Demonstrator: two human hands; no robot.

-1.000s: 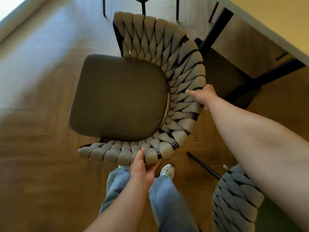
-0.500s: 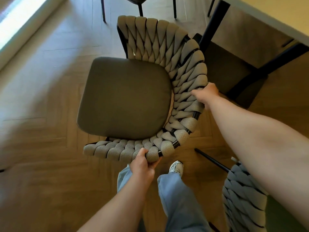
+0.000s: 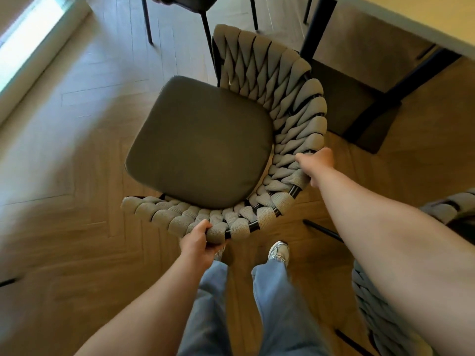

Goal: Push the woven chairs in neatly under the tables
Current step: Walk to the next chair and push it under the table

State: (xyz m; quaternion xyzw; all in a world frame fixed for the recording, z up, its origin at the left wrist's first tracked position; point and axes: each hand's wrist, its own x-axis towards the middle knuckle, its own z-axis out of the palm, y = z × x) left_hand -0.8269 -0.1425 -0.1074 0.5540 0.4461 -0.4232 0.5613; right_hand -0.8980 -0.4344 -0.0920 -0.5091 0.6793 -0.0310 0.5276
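Head view: the woven chair [image 3: 205,142] stands on the herringbone floor [image 3: 77,176] just beside the table [image 3: 424,16], fully out from under its top, its curved back near the table's black leg [image 3: 317,24]. The right hand [image 3: 317,161] curls over the back rim on the side nearest the table. The left hand [image 3: 196,242] grips the rim's end farther from the table, thumb on top. A second woven chair [image 3: 380,312] sits by the table's near side.

Floor's herringbone wood floor [image 3: 77,150], pretty light. The dark counter base plate [image 3: 344,104] sits flat on it upper right. Thin black chair legs [image 3: 147,21] stand up top, and a pale sneaker [image 3: 279,250] is planted lower down.
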